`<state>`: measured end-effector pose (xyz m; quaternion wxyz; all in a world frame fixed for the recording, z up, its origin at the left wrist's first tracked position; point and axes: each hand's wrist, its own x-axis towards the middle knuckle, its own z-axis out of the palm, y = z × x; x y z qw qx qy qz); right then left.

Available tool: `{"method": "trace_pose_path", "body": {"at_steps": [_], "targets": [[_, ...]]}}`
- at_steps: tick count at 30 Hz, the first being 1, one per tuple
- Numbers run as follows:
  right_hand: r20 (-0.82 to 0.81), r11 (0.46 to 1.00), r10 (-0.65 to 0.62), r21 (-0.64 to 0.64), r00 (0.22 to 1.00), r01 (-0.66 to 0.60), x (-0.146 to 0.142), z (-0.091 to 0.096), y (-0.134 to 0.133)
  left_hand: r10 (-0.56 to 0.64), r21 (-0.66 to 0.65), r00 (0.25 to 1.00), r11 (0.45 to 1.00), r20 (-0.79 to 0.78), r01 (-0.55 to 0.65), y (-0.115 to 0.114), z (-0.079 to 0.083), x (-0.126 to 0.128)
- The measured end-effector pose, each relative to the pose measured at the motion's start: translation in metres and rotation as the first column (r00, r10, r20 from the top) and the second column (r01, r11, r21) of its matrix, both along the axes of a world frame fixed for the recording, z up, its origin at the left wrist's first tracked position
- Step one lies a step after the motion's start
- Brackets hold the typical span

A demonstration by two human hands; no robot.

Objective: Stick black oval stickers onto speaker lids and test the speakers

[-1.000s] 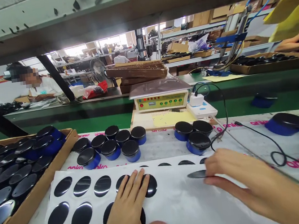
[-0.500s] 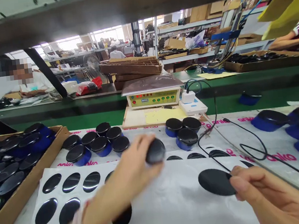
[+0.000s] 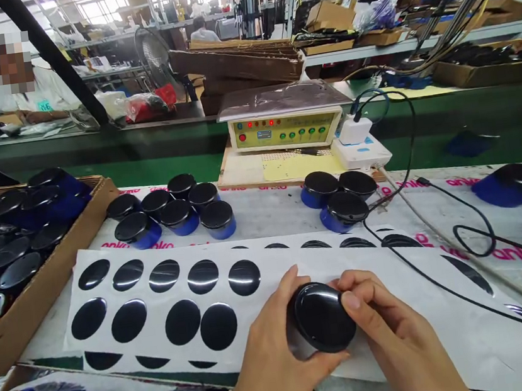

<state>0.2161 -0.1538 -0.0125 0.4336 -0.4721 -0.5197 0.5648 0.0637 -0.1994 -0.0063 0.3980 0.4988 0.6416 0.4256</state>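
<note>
Both my hands hold one round black puck (image 3: pixel 322 316) with a glossy black top, low in the middle of the view. My left hand (image 3: pixel 274 362) cups it from the left and below, fingers curled round its side. My right hand (image 3: pixel 392 335) grips its right edge, with the thumb pressing on the rim. The puck hovers over a white backing sheet (image 3: pixel 272 283) that carries two rows of glossy black oval stickers (image 3: pixel 183 322).
A cardboard box (image 3: pixel 39 292) of black-topped blue pucks stands at the left. Two groups of finished pucks (image 3: pixel 178 215) (image 3: pixel 340 201) sit behind the sheet. A beige control box (image 3: pixel 284 130), a white charger (image 3: pixel 359 145) and black cables (image 3: pixel 466 240) lie beyond. Another person sits at the far left.
My left hand brought a puck from the group down to the sheet. My right hand carried the peeled black sticker over to it; both hands now meet on the puck. The camera tilted down.
</note>
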Motion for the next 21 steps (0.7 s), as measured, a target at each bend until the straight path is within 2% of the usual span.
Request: {"method": "trace_pose_path", "body": {"at_steps": [10, 18, 21], "targets": [[0.189, 0.98, 0.029, 0.189, 0.981, -0.066, 0.0, 0.008, 0.003, -0.059, 0.116, 0.991, 0.991, -0.119, 0.073, -0.002, -0.009, -0.002], [0.28, 0.954, -0.067, 0.298, 0.958, -0.02, -0.007, 0.018, -0.002, -0.044, 0.07, 0.994, 0.996, -0.101, 0.051, -0.003, -0.004, 0.0], [0.286, 0.957, -0.09, 0.29, 0.954, 0.004, -0.01, 0.021, -0.004, -0.034, 0.058, 0.994, 0.997, -0.106, 0.04, -0.004, -0.004, 0.0]]}}
